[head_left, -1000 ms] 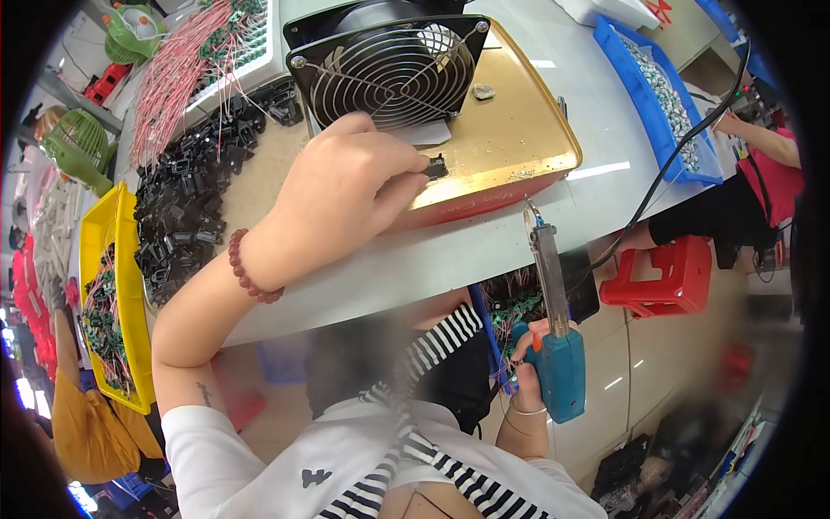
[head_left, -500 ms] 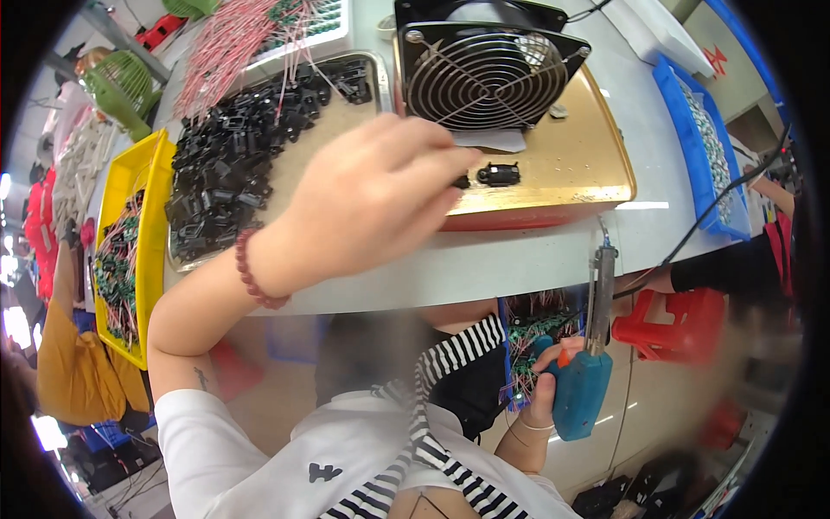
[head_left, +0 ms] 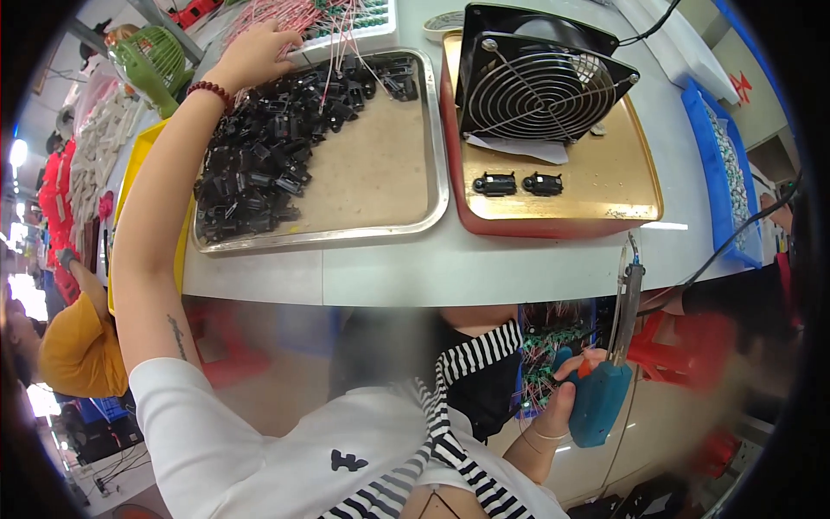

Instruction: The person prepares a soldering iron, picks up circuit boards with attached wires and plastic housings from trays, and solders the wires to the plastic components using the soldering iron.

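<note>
My left hand (head_left: pixel 258 57) is at the far left, over red-and-white wires (head_left: pixel 333 19) at the near edge of a white tray (head_left: pixel 380 36); its fingers are bent but apart, and I see nothing held. In my right hand (head_left: pixel 562 400), low on the right, is a teal soldering gun (head_left: pixel 601 402) with an orange trigger, its tip pointing up. Two small black housings (head_left: pixel 495 184) lie side by side on the gold top of a red tin box (head_left: pixel 605 203). More black housings (head_left: pixel 259 160) are heaped in a metal tray (head_left: pixel 437 195).
A black fan (head_left: pixel 545 99) with a wire guard stands on the tin. Blue bin (head_left: pixel 748 251) sits at right, yellow bin (head_left: pixel 183 259) at left, beside a green fan (head_left: pixel 149 65). A dark cable (head_left: pixel 713 259) hangs at right. Co-workers sit on both sides.
My left hand has moved from above the tin to the wires at the far left. Two black housings on the tin are now uncovered. My right hand still holds the soldering gun.
</note>
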### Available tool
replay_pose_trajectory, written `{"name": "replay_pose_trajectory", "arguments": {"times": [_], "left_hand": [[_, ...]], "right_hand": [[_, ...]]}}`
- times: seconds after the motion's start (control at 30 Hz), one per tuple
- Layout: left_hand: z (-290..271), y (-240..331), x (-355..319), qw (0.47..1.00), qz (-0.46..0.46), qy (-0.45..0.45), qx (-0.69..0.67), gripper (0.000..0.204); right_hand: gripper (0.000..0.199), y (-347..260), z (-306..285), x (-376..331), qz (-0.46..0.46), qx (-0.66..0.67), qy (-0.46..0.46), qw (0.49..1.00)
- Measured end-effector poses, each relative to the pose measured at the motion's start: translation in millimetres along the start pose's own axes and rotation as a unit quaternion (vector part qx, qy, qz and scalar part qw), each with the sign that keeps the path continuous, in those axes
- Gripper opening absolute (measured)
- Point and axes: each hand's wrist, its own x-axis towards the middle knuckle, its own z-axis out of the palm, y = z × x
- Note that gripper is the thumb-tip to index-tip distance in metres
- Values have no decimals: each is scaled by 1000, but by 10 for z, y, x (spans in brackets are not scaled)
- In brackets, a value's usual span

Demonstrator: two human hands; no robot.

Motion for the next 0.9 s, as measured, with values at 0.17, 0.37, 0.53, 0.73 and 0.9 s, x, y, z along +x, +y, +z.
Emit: {"name": "replay_pose_trajectory", "arguments": {"times": [0.17, 0.37, 0.53, 0.73, 0.9], "left_hand": [[-123, 29, 65, 987, -13, -66, 143, 37], [-159, -92, 76, 989, -36, -78, 122, 39], [-108, -122, 202, 986, -116, -49, 107, 30], [71, -179, 292, 975, -48, 56, 207, 22], [224, -256, 269, 993, 5, 90, 74, 19]], "right_hand": [[44, -71, 36, -8, 41, -2, 19, 999], [55, -8, 28, -2, 47, -3, 27, 999], [53, 24, -22, -36, 46, 12, 13, 999], [50, 35, -49, -81, 64, -16, 3, 998], [50, 11, -67, -32, 69, -23, -24, 997]]}}
